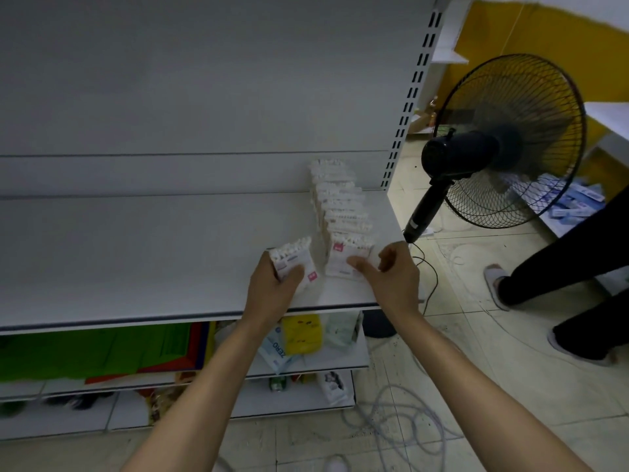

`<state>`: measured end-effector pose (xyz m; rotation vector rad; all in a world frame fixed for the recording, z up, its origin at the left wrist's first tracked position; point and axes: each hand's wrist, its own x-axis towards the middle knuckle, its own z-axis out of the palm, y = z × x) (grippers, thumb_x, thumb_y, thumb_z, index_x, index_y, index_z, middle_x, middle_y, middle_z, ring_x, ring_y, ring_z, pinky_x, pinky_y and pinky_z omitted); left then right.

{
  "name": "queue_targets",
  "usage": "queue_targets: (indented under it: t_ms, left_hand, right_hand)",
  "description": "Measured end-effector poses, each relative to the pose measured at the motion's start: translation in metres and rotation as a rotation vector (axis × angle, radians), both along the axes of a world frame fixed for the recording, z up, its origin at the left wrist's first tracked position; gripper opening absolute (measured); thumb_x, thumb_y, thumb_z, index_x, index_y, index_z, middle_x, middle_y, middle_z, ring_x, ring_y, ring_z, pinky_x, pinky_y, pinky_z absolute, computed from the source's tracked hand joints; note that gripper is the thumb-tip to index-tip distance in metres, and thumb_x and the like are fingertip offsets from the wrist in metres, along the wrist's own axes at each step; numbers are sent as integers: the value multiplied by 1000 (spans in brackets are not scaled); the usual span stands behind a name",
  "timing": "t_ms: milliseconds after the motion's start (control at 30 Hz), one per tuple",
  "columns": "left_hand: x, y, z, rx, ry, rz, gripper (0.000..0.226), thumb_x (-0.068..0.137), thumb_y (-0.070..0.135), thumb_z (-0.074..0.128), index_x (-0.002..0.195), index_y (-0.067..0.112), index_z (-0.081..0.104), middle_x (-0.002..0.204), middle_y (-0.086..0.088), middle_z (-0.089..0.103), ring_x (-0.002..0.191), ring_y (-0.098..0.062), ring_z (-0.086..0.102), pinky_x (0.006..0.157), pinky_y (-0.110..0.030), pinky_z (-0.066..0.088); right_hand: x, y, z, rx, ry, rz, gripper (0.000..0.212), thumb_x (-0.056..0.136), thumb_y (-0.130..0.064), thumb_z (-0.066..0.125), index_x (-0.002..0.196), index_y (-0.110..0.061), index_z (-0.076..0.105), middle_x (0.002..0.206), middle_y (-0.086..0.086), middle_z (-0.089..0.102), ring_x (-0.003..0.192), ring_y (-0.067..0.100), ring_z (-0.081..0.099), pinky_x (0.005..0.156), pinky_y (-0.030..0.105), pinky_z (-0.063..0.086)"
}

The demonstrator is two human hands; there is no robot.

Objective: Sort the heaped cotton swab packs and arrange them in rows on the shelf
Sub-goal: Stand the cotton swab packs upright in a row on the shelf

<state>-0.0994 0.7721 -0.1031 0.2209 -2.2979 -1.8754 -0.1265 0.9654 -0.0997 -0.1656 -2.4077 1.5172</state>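
Note:
A row of several white cotton swab packs [340, 206] stands on the white shelf [153, 253], running from the back panel toward the front edge near the right end. My left hand [272, 287] grips a small stack of swab packs [294, 262] just left of that row, near the shelf's front edge. My right hand [391, 274] has its thumb on the face of the front pack of the row [343, 264], with the fingers curled beside that pack's right edge.
A black standing fan [503, 144] stands on the tiled floor right of the shelf. A person's dark-trousered legs [561, 264] are at far right. Lower shelves hold colourful packages [299, 335]. Cables [401, 413] lie on the floor.

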Motion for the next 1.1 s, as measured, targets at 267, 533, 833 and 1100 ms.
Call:
queue_targets:
  t_ms: [267, 533, 833, 1100]
  left_hand:
    - [1, 0, -1, 35, 75, 58, 26, 90, 19, 67, 110, 27, 53, 105, 14, 62, 97, -6, 63, 82, -25, 52]
    - [-10, -18, 24, -155, 253, 52, 42, 87, 9, 70, 119, 18, 45, 97, 18, 61, 80, 10, 60, 69, -4, 43]
    - [-17, -81, -24, -984, 10, 50, 69, 88, 54, 35, 129, 4, 58, 134, -20, 56, 122, -39, 53, 103, -55, 37]
    - [-22, -80, -24, -999, 27, 41, 58, 85, 51, 40, 116, 11, 68, 128, -16, 61, 118, -36, 56, 101, -54, 38]
  right_hand:
    - [18, -6, 14, -107, 42, -108, 38, 75, -40, 76, 94, -23, 49, 73, -6, 48, 64, 7, 46, 62, 25, 42]
    - [-28, -73, 55, 841, 697, 514, 32, 77, -10, 65, 107, -17, 70, 109, 4, 69, 101, 26, 61, 85, 35, 35]
    - [-156, -110, 111, 1147, 290, 421, 25, 91, -21, 53, 115, -21, 59, 107, 2, 68, 98, 24, 58, 89, 29, 28]
    - [-195, -129, 90, 1437, 145, 399, 20, 84, -9, 60, 102, -15, 66, 107, 5, 65, 102, 23, 59, 95, 31, 36]
